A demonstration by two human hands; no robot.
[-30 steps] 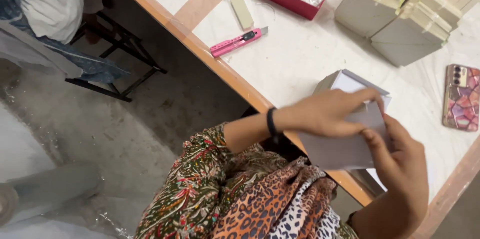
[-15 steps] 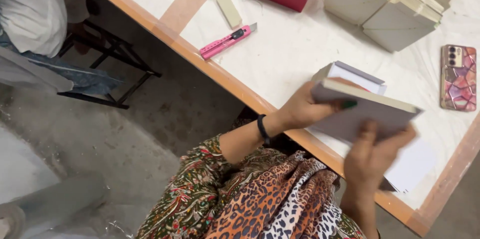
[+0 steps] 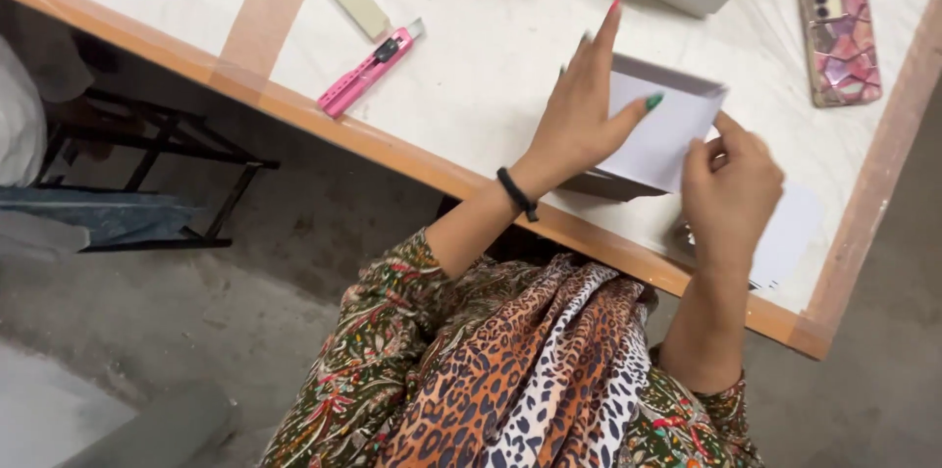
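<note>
White table [image 3: 510,66] was used; a light, stiff paper box [image 3: 659,130] was gripped at its edges by left hand [image 3: 581,120] and right hand [image 3: 731,195], fingers partly curled.

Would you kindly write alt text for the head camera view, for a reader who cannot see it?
Seen from above, a person's left hand and right hand hold a small white open box over a white table with a wooden edge. A pink utility knife, a pale block and a phone in a patterned case lie on the table.
</note>
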